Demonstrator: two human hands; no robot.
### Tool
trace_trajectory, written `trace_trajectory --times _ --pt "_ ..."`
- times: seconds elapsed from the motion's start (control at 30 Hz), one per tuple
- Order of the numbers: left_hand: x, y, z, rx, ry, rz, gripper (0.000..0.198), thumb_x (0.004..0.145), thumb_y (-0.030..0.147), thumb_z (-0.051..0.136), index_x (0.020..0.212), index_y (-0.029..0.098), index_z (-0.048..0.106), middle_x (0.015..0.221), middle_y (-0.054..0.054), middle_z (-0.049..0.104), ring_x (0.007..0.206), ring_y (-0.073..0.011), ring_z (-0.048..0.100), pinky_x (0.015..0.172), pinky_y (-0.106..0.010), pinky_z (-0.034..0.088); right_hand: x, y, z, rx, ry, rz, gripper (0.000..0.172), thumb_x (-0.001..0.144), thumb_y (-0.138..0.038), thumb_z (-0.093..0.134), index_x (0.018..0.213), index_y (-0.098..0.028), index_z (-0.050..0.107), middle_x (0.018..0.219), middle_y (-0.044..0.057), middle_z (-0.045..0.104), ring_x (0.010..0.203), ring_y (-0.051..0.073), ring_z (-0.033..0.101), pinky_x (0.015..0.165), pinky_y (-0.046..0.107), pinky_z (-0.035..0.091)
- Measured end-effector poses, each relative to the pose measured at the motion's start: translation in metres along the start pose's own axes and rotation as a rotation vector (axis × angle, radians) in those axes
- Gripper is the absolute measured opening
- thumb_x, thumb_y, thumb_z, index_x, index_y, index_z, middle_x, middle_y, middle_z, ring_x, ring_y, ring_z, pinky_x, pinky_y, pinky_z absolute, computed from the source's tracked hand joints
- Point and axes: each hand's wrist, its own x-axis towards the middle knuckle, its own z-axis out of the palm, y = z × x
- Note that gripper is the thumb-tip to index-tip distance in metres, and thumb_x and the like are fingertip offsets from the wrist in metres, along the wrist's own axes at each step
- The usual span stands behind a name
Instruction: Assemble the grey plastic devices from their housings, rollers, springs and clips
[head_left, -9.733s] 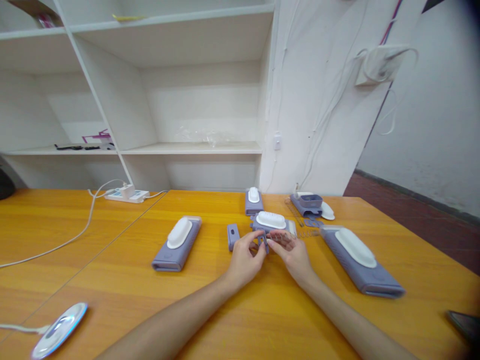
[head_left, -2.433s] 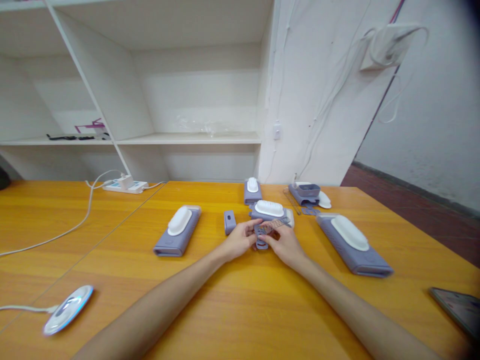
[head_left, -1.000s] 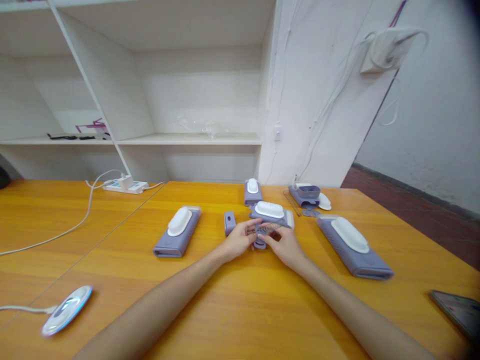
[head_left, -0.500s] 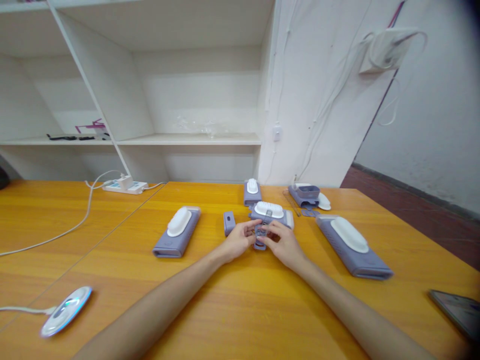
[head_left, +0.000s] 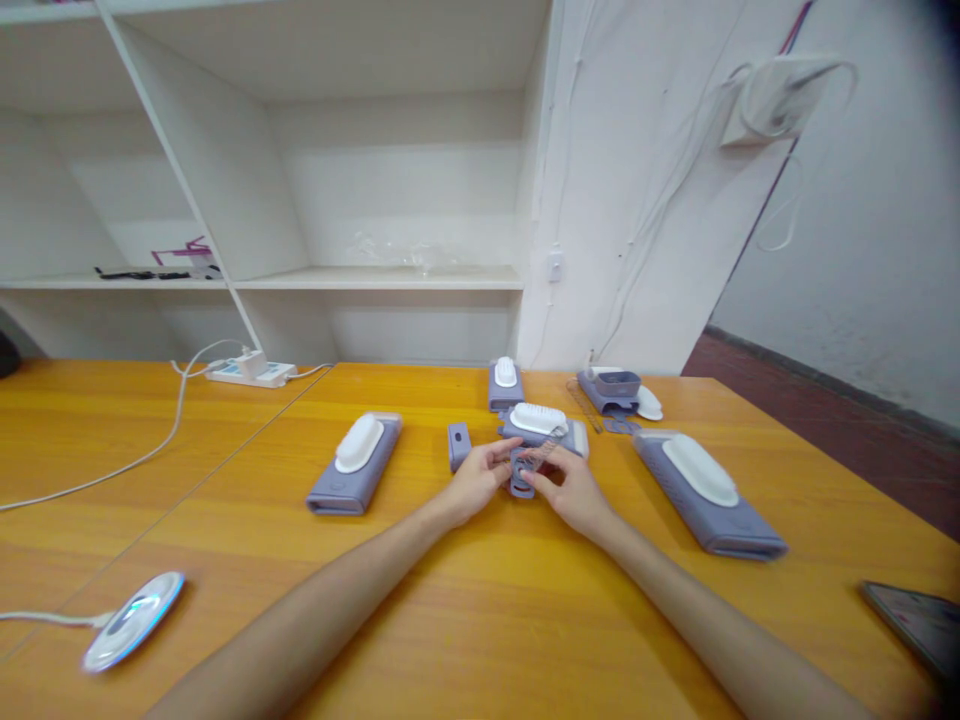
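My left hand (head_left: 477,486) is closed, its thumb and fingertips pinching a small purple-grey plastic plate (head_left: 520,484) with cut-outs. My right hand (head_left: 574,490) is closed beside it, fingertips near the plate, with a thin metal spring (head_left: 546,452) sticking up from them. The spring tilts to the right; its lower end is hidden by fingers. Just behind both hands lies a purple-grey case with a white ribbed oval piece (head_left: 538,419) on top. Near my left fingers stands a small purple-grey end cap (head_left: 458,447) with a dark slot.
Purple-grey cases with white oval tops lie left (head_left: 356,465), right (head_left: 709,490) and behind (head_left: 505,385). A disassembled case (head_left: 611,390) and long springs (head_left: 588,404) are at the back right. A phone (head_left: 911,620), glowing disc (head_left: 135,622) and power strip (head_left: 251,373) also lie around.
The spring between my hands has swung from roughly upright to a rightward tilt. The plastic plate shows more openly between the fingers; both hands stay in nearly the same place.
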Motion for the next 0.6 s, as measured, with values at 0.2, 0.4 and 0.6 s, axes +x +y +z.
trace_trajectory --times 0.2,0.4,0.6 --pt "0.0 0.005 0.0 0.121 -0.023 -0.035 0.063 0.07 0.026 0.067 0.127 0.008 0.049 0.106 -0.015 0.065 0.059 -0.0116 0.058 0.055 -0.023 0.044 0.0 0.006 0.004 0.095 -0.007 0.064 0.018 0.076 -0.023 0.063 0.093 -0.021 0.068 0.089 0.004 0.065 0.085 0.02 0.06 0.078 0.033 0.047" --pt "0.003 0.006 -0.003 0.156 -0.054 -0.05 0.059 0.067 0.016 0.064 0.124 0.007 0.052 0.101 -0.013 0.067 0.049 -0.0072 0.052 0.046 -0.02 0.041 -0.001 0.003 0.004 0.008 0.019 0.014 0.018 0.076 -0.025 0.063 0.093 -0.021 0.069 0.085 0.004 0.061 0.079 0.019 0.058 0.072 0.031 0.047" --pt "0.001 0.002 0.002 0.098 -0.023 0.021 0.054 0.067 0.015 0.064 0.121 0.01 0.054 0.099 -0.012 0.068 0.066 -0.0128 0.06 0.05 -0.018 0.043 -0.003 -0.007 0.0 -0.13 0.019 -0.047 0.015 0.078 -0.024 0.062 0.091 -0.021 0.069 0.078 0.003 0.058 0.072 0.017 0.055 0.066 0.029 0.044"
